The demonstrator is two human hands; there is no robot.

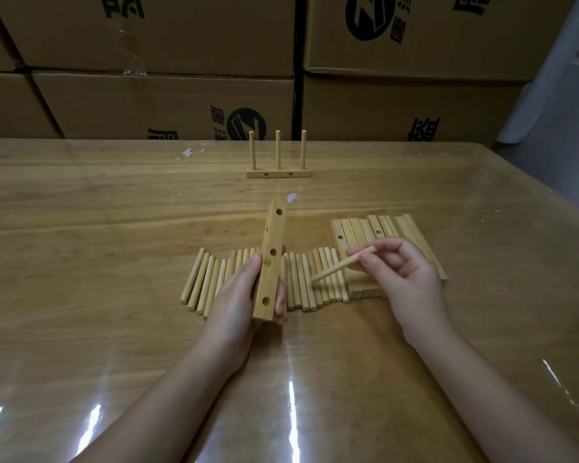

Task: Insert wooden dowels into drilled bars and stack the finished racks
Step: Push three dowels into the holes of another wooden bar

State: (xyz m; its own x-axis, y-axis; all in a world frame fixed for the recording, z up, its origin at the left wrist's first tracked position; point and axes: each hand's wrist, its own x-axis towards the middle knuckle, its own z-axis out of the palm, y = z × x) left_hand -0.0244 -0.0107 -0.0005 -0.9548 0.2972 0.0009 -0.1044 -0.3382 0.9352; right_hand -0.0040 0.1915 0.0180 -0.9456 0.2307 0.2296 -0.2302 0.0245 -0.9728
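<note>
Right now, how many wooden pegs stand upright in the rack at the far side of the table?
3 upright wooden dowels in the pale wooden base bar: left dowel, middle dowel, right dowel. None looks hidden.

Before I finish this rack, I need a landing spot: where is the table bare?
Bare tabletop lies either side of the finished rack, left of the dowel row and right of the bar pile. The middle is crowded: the left hand with its bar and the right hand with a dowel hover over the row.
</note>
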